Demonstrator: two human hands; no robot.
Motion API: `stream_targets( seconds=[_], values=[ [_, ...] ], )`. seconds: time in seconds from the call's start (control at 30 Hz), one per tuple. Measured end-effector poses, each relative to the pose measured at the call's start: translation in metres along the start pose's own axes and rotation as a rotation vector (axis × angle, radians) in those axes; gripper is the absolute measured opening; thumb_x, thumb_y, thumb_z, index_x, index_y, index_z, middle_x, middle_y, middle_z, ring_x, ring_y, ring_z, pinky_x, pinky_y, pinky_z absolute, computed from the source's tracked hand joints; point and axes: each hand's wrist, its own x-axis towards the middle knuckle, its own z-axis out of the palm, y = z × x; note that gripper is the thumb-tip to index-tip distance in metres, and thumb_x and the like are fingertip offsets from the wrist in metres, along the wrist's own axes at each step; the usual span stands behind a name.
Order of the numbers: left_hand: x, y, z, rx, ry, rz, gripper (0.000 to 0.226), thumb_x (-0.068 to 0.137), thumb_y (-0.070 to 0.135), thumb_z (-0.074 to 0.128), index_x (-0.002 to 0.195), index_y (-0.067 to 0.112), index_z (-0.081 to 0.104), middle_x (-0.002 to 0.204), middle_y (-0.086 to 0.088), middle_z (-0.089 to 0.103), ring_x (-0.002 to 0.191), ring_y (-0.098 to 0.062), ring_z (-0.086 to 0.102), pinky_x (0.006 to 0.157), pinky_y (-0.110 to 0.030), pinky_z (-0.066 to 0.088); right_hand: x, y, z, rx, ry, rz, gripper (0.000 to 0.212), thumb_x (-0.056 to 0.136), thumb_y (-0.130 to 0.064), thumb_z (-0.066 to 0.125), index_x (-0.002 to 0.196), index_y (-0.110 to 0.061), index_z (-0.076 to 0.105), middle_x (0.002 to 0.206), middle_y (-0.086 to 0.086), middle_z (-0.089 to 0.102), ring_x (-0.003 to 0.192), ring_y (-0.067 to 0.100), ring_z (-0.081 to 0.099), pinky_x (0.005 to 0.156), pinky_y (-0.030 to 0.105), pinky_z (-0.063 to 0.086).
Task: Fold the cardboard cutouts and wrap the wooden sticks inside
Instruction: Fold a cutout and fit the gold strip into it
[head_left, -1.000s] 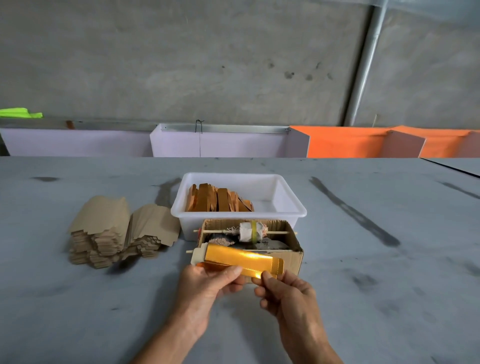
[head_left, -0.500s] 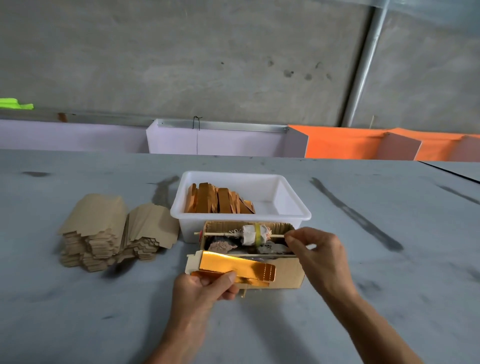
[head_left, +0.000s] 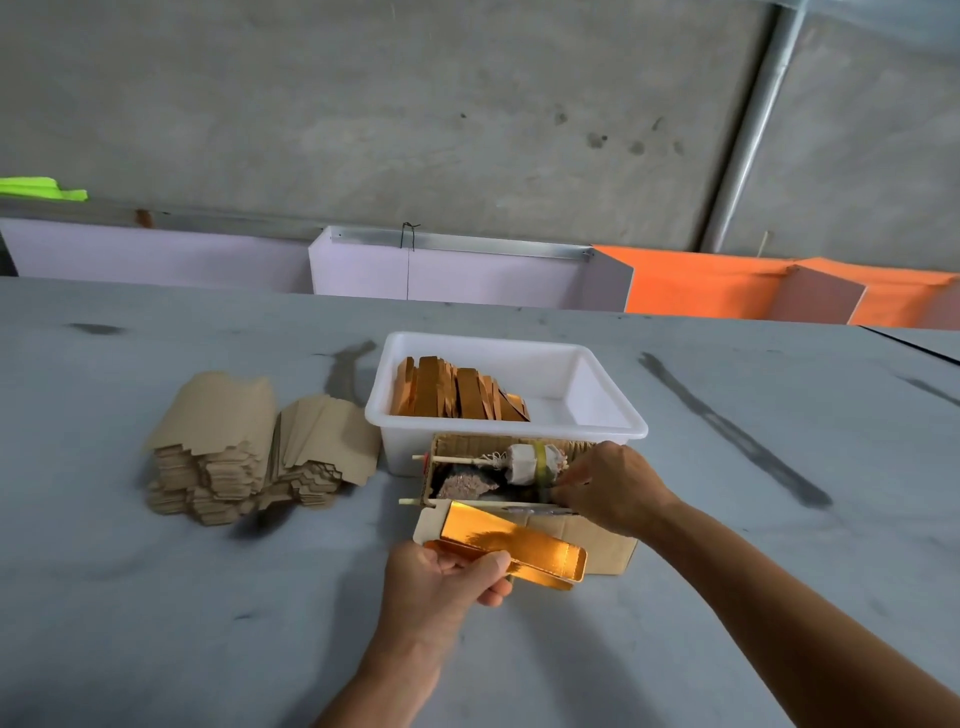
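Observation:
My left hand (head_left: 447, 577) grips a folded cardboard cutout (head_left: 511, 545), gold inside, just in front of a small brown cardboard box (head_left: 602, 540). The box holds thin wooden sticks (head_left: 457, 459), a wrapped roll (head_left: 524, 462) and some scraps. My right hand (head_left: 613, 488) reaches into the right end of that box with curled fingertips beside the roll. Whether they pinch anything is hidden.
A white plastic tub (head_left: 597, 421) behind the box holds several gold-brown folded pieces (head_left: 452, 389). A stack of flat brown cardboard cutouts (head_left: 244, 447) lies to the left on the grey table (head_left: 779, 519). Purple and orange bins line the far edge.
My right hand let go of the gold cutout, moved up and right, and reached down into the cardboard box. My left hand kept the cutout and lowered it slightly.

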Motion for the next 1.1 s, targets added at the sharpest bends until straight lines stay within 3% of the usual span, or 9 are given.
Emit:
stream_targets(
  seconds=[0.23, 0.5, 0.77, 0.93, 1.1],
  values=[
    [-0.001, -0.002, -0.001, 0.051, 0.001, -0.024, 0.008, 0.074, -0.001, 0.073, 0.068, 0.003, 0.070, 0.062, -0.015, 0.070, 0.053, -0.019, 0.066, 0.051, -0.022, 0.052, 0.005, -0.001, 0.004, 0.039, -0.060, 0.084, 0.027, 0.089, -0.032, 0.062, 0.101, -0.009, 0.070, 0.085, -0.001, 0.062, 0.074, 0.009, 0.054, 0.054, 0.014, 0.038],
    [-0.002, -0.001, 0.000, 0.067, 0.004, -0.029, 0.010, 0.075, -0.002, 0.072, 0.068, 0.004, 0.069, 0.061, -0.013, 0.069, 0.051, -0.016, 0.065, 0.051, -0.021, 0.052, 0.008, -0.004, 0.006, 0.169, -0.016, 0.169, 0.025, 0.082, -0.026, 0.070, 0.098, -0.007, 0.071, 0.090, 0.003, 0.065, 0.088, 0.015, 0.057, 0.079, 0.028, 0.051],
    [-0.002, -0.003, 0.000, 0.070, -0.009, -0.034, 0.004, 0.075, 0.000, 0.072, 0.074, 0.003, 0.070, 0.064, -0.014, 0.070, 0.055, -0.018, 0.067, 0.053, -0.023, 0.054, 0.010, -0.006, 0.007, 0.236, 0.018, 0.219, 0.031, 0.078, -0.024, 0.075, 0.104, -0.007, 0.070, 0.096, 0.003, 0.065, 0.089, 0.015, 0.059, 0.084, 0.029, 0.055],
    [-0.002, -0.003, 0.000, 0.069, -0.012, -0.026, 0.005, 0.075, 0.000, 0.072, 0.073, 0.004, 0.070, 0.063, -0.014, 0.070, 0.055, -0.018, 0.066, 0.053, -0.023, 0.053, 0.010, -0.006, 0.006, 0.281, 0.010, 0.248, 0.033, 0.078, -0.021, 0.075, 0.106, -0.006, 0.067, 0.099, 0.003, 0.063, 0.086, 0.015, 0.057, 0.080, 0.027, 0.054],
    [-0.002, -0.006, 0.002, 0.082, -0.024, -0.024, 0.006, 0.075, 0.000, 0.072, 0.071, 0.004, 0.070, 0.063, -0.013, 0.070, 0.055, -0.018, 0.066, 0.053, -0.023, 0.053, 0.011, -0.012, -0.002, 0.371, -0.038, 0.303, 0.034, 0.076, -0.014, 0.075, 0.107, -0.007, 0.065, 0.096, 0.003, 0.060, 0.077, 0.011, 0.053, 0.057, 0.018, 0.045]
  ],
)
